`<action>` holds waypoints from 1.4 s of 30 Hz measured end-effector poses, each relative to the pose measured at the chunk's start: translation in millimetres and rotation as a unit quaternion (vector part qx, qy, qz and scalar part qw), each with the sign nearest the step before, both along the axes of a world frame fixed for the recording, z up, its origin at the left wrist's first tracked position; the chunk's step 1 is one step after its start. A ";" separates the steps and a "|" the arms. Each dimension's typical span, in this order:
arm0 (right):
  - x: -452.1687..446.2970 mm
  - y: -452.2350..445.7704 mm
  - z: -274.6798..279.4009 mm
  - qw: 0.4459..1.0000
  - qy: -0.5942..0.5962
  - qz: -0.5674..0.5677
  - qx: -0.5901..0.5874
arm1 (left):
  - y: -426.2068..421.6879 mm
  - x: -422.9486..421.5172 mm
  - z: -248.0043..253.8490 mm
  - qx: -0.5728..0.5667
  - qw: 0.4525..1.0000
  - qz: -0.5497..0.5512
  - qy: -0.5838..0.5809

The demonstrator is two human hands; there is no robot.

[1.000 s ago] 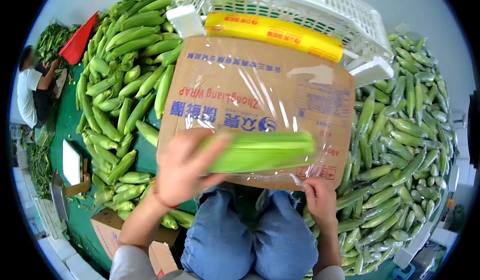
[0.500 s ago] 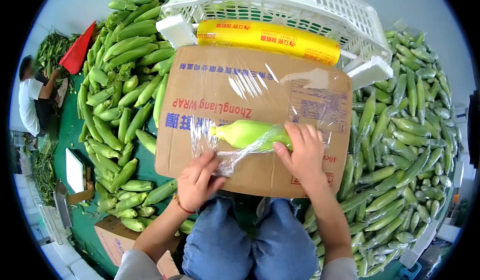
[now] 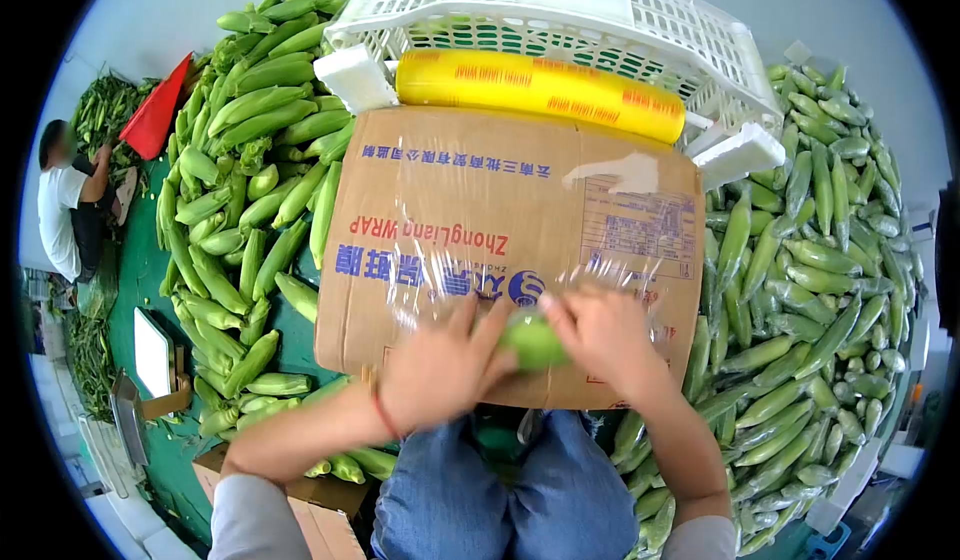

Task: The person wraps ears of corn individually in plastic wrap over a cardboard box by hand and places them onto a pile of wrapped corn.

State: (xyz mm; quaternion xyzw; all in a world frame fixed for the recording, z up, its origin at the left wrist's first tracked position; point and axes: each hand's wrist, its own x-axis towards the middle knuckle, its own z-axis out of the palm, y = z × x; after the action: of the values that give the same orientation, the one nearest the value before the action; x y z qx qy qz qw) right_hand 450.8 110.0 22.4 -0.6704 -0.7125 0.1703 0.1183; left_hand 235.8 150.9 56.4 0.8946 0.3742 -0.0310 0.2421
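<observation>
A green corn cob (image 3: pixel 535 341) lies over the front part of the cardboard box (image 3: pixel 500 175), between my two hands and partly covered by them. My left hand (image 3: pixel 445 360) is closed on its left end, blurred by motion. From the other side, my right hand (image 3: pixel 605 335) grips the cob, fingers bent round it. Clear film with bright glints stretches across the box top. Behind the box, a yellow roll of film (image 3: pixel 540 92) is held between two white foam blocks.
Unwrapped corn (image 3: pixel 260 110) is heaped on the left, film-wrapped corn (image 3: pixel 800 310) on the right. A white crate (image 3: pixel 570 10) stands behind the roll. Farther left are a red object (image 3: pixel 157 110), a scale (image 3: pixel 153 352) and a seated person (image 3: pixel 62 205). An opened carton (image 3: pixel 320 520) sits at lower left.
The cob has turned from lying crosswise to pointing more toward the camera. Both hands have closed in on it, the left moving right. The film no longer bunches at the left hand.
</observation>
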 end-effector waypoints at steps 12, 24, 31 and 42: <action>-3.7 65.7 -9.4 0.975 -0.114 0.114 0.154 | 186.4 53.6 -52.3 0.103 0.989 -0.083 -0.063; -15.3 -67.2 41.8 0.949 0.113 0.252 -0.152 | 157.7 26.9 -36.2 -0.024 0.980 0.031 -0.195; -20.5 -30.2 31.6 0.550 0.680 -0.128 -0.468 | 32.2 22.3 -15.0 0.078 0.845 0.094 -0.521; -27.4 -46.4 11.0 0.742 0.611 -0.040 -0.273 | 34.4 15.9 -20.6 -0.401 0.534 0.354 -0.655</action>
State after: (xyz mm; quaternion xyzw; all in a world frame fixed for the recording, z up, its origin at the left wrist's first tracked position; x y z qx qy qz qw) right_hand 423.4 63.7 33.4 -0.4537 -0.3831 0.7259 0.3470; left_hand 251.7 185.3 35.7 0.2691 0.3454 0.5051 0.7437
